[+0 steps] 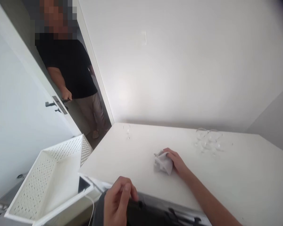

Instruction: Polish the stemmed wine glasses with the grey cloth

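Two hands work apart: the right hand (176,161) has its fingers bunched around a crumpled cloth (163,163) on the counter (238,175), pressing it flat, while the left hand (119,201) curls loosely near the edge, gripping nothing I can make out.

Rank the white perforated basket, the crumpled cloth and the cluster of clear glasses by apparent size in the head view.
1. white perforated basket, though nearest the camera
2. cluster of clear glasses
3. crumpled cloth, close to the glasses; ranking unsure
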{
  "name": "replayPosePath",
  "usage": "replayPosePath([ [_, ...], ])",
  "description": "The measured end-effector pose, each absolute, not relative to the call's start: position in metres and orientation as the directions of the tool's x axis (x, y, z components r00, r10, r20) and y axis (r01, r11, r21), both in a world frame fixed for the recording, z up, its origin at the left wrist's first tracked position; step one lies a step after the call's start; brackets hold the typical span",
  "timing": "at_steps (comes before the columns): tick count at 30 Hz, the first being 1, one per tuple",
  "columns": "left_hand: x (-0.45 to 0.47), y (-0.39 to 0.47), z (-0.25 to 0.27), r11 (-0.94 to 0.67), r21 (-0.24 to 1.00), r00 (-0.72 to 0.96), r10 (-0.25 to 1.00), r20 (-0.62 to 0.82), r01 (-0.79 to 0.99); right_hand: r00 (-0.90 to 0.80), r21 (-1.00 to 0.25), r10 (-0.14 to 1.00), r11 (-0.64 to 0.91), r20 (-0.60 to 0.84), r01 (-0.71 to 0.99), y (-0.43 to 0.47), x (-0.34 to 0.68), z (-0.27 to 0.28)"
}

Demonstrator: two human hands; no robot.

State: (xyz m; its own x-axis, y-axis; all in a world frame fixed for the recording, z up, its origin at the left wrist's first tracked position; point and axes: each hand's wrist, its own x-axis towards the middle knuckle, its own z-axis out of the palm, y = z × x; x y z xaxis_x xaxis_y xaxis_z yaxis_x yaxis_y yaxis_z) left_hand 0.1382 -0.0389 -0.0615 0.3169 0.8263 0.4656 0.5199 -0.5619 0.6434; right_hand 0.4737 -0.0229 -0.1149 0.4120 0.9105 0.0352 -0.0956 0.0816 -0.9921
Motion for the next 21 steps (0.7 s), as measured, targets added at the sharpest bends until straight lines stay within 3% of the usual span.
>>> replayPosePath([
  [3, 0.197, 0.045, -0.059, -0.438, 0.846, 0.199, 0.898, 0.393, 0.304, 0.435, -0.984, 0.900, 0.111, 0.039, -0.141, -0.023, 0.477, -0.116],
  [5, 0.223, 0.097, -0.067, -0.363, 0.861, 0.017, 0.924, 0.382, 0.356, 0.422, -0.976, 0.906, 0.118, 0.030, -0.184, -0.024, 0.479, -0.115],
  [7, 0.240, 0.140, -0.083, -0.282, 0.847, -0.058, 0.938, 0.343, 0.450, 0.410, -0.968, 0.912, 0.114, 0.012, -0.225, -0.025, 0.481, -0.114],
  [11, 0.261, 0.196, -0.110, -0.191, 0.873, 0.054, 0.981, 0.187, 0.448, 0.445, -0.942, 0.895, 0.119, -0.035, -0.313, -0.024, 0.486, -0.112],
  [21, 0.277, 0.235, -0.110, -0.305, 0.910, 0.120, 0.952, 0.282, 0.283, 0.435, -0.873, 0.889, 0.094, -0.143, -0.479, -0.029, 0.501, -0.105],
])
